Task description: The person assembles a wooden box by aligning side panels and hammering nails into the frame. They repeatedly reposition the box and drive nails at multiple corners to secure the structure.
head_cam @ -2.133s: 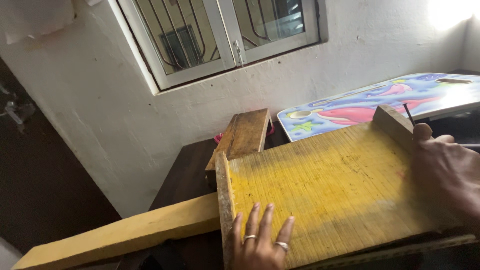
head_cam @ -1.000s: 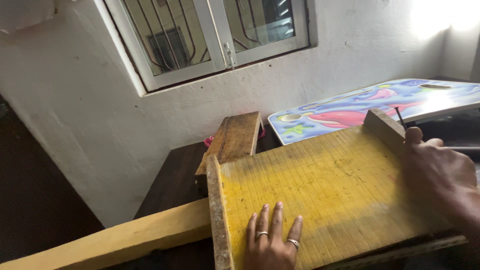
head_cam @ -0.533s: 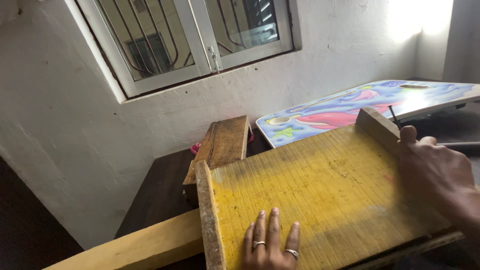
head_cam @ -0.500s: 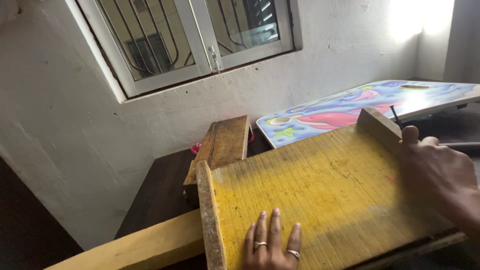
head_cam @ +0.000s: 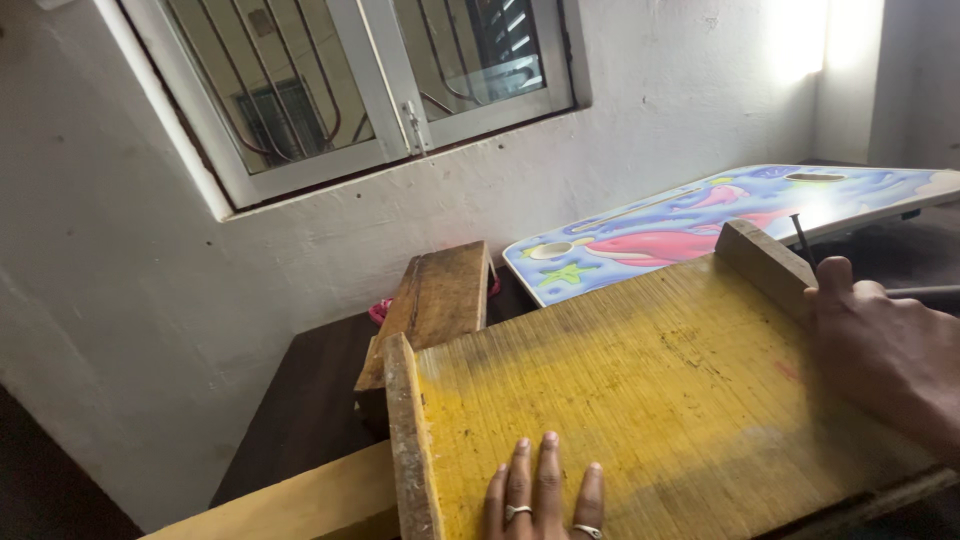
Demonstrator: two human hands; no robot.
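With the left hand (head_cam: 545, 490) pressed flat, fingers spread, on the yellow board (head_cam: 640, 390) and the right hand (head_cam: 880, 345) pinching a nail (head_cam: 798, 238) upright at the end cleat (head_cam: 765, 262), a skewed nail could likely bend or split the wood.

Counted in view: two hands, left hand (head_cam: 545, 490) flat on one yellow board (head_cam: 650, 390), right hand (head_cam: 885, 345) at its far edge. Two rings (head_cam: 516, 513) on the left hand's fingers. Two raised wooden battens (head_cam: 760, 265) on the board, one at each end. One nail (head_cam: 800, 240) upright beside the right hand. One pale plank (head_cam: 300, 505) below the board. One brown wood block (head_cam: 435, 305) behind it. One dark table (head_cam: 300, 410). One painted panel (head_cam: 700, 215). One window (head_cam: 370, 80), two panes.
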